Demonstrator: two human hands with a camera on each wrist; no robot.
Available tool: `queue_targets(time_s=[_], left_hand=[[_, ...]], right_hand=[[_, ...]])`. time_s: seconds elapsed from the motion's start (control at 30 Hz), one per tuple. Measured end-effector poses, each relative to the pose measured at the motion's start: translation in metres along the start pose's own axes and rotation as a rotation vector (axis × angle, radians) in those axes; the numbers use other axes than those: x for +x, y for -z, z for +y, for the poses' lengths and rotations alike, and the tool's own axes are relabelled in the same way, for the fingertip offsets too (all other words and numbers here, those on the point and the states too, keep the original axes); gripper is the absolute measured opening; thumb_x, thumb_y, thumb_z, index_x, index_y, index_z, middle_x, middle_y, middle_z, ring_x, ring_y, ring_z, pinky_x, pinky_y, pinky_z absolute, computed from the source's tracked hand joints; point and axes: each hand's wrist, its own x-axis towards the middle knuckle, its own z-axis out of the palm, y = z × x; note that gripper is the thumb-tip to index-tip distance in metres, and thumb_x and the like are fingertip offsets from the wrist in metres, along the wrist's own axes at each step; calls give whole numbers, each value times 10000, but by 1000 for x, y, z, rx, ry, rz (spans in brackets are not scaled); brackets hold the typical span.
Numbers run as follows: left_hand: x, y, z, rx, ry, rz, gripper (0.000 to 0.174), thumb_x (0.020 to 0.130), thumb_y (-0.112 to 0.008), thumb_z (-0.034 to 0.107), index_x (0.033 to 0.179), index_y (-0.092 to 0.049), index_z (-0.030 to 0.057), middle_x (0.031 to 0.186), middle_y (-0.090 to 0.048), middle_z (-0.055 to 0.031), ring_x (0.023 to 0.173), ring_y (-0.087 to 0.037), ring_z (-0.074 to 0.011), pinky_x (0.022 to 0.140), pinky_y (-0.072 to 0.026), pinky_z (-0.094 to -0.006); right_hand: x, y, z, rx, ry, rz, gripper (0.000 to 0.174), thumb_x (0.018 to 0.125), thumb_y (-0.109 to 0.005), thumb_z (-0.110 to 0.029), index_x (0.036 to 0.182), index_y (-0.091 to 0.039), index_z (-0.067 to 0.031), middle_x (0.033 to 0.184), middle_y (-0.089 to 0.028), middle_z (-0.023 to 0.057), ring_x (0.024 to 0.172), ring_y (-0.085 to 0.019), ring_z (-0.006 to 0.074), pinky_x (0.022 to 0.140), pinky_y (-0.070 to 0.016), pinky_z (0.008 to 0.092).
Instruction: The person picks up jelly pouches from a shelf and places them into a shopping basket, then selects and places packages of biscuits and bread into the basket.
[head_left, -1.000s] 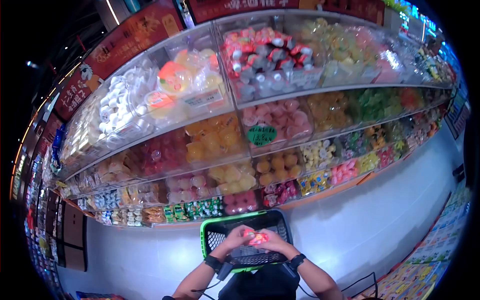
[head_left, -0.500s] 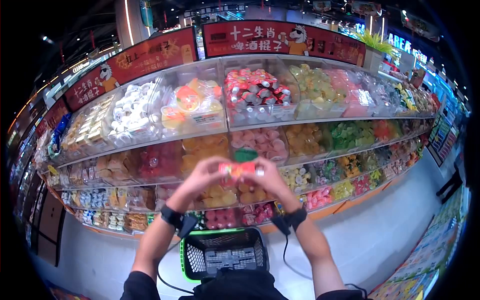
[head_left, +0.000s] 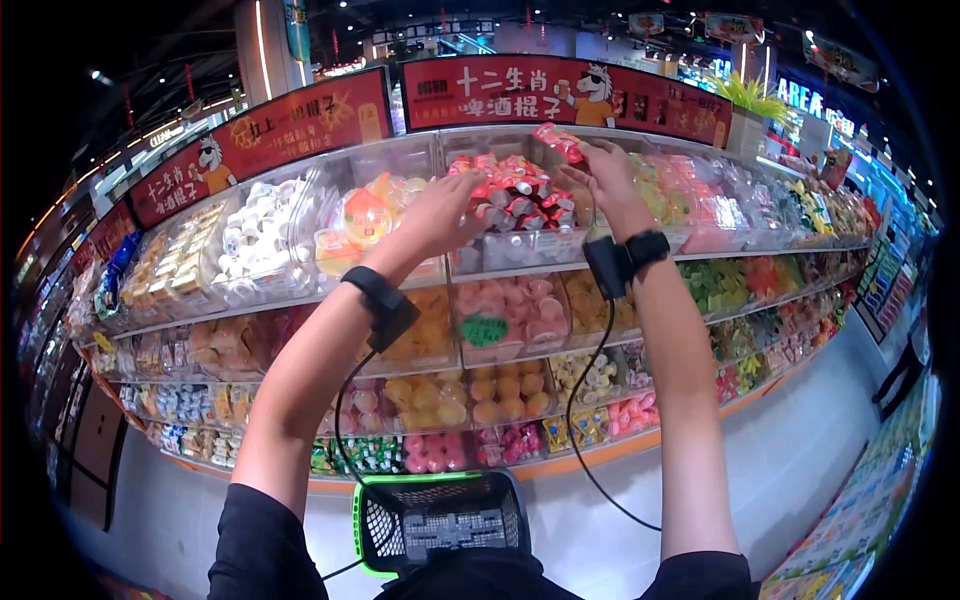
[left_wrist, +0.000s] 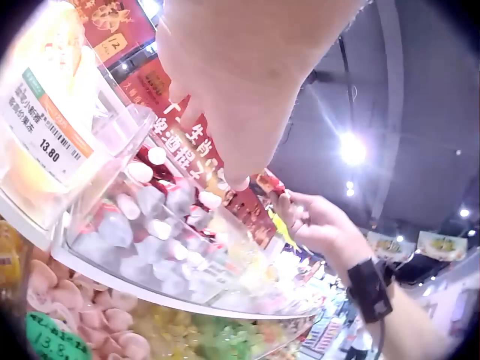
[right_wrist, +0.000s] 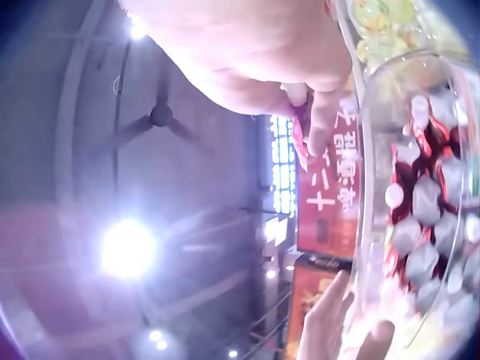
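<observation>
My right hand pinches a red pouch with a white cap, raised above the back right of a clear display bin. The cap and a strip of the pouch show beneath the fingers in the right wrist view. In that bin, several red pouches lie heaped, with white caps and silvery ends. My left hand reaches over the bin's left side, its fingertips at the heap. In the right wrist view, the left hand has extended fingers and holds nothing visible.
Bins of wrapped sweets and jellies fill the tiered shelves. Red sign boards stand behind the top tier. Below, a black shopping basket with a green rim stands before me. Cables hang from both wrist cameras.
Both hands have moved up and forward from over the basket to the top-tier bin. They held the red pouch together; now they are apart and the right hand alone has it.
</observation>
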Motion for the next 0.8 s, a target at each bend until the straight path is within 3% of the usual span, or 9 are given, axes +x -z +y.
queue_targets(time_s=[0.07, 0.1, 0.23, 0.33, 0.37, 0.47, 0.57, 0.67, 0.8], left_hand=[[0, -14, -8, 99, 92, -62, 706, 808, -650, 343, 1357, -340, 25, 1371, -407, -187, 1287, -351, -378, 1048, -310, -457], [1, -18, -11, 146, 138, -92, 728, 801, -649, 358, 1366, -329, 31, 1401, -379, -174, 1310, -316, -382, 1062, -289, -471], [6, -25, -19, 314, 126, -179, 782, 795, -635, 415, 1396, -295, 49, 1461, -301, -138, 1350, -238, -384, 1071, -240, -534], [4, -28, -22, 296, 148, -185, 765, 814, -606, 436, 1398, -295, 52, 1461, -302, -134, 1352, -235, -383, 1064, -240, -550], [4, -28, -22, 261, 160, -186, 749, 833, -570, 474, 1396, -303, 58, 1460, -306, -130, 1352, -232, -387, 1057, -247, -554], [5, -29, -21, 225, 190, -210, 744, 844, -541, 508, 1394, -310, 64, 1455, -315, -128, 1348, -235, -395, 1052, -249, -562], [5, -23, -14, 237, 220, -252, 737, 845, -523, 533, 1386, -327, 71, 1442, -335, -128, 1341, -247, -397, 1048, -259, -555], [6, -23, -16, 252, 209, -289, 720, 848, -517, 537, 1375, -347, 77, 1426, -356, -127, 1331, -263, -400, 1048, -265, -546], [8, -28, -20, 271, 211, -299, 691, 842, -542, 501, 1361, -367, 80, 1422, -360, -114, 1323, -274, -392, 1034, -285, -539]], right_hand=[[23, -2, 6, -154, 0, -50, 283, 868, -503, -10, 1129, -457, 87, 987, -577, 149, 744, -633, 234, 637, -602, 349], [40, -8, 15, -288, 25, 8, 222, 847, -479, 25, 1052, -516, 99, 924, -605, 151, 714, -631, 223, 595, -585, 334], [82, -10, 41, -567, -51, -64, 135, 839, -505, 0, 832, -611, 83, 840, -663, 173, 643, -631, 209, 482, -515, 300], [85, -4, 47, -969, -24, -224, 199, 837, -553, -77, 773, -607, 103, 789, -664, 178, 661, -650, 223, 479, -521, 331], [68, 1, 35, -1232, 47, -251, 229, 799, -605, -109, 687, -615, 91, 671, -640, 173, 638, -662, 260, 492, -520, 376], [51, -1, 23, -1361, 263, -218, 205, 716, -665, -116, 666, -635, 80, 616, -625, 195, 609, -668, 280, 527, -524, 396], [69, 7, 29, -1642, 609, -268, 235, 676, -688, -141, 718, -646, 86, 660, -639, 219, 632, -668, 318, 595, -526, 414], [90, 14, 38, -1701, 309, -395, 359, 658, -708, -250, 740, -646, 95, 731, -647, 239, 706, -663, 342, 666, -525, 405], [71, 7, 26, -1799, 449, -287, 273, 744, -671, -254, 852, -681, -3, 897, -652, 217, 889, -631, 365, 766, -507, 425]])
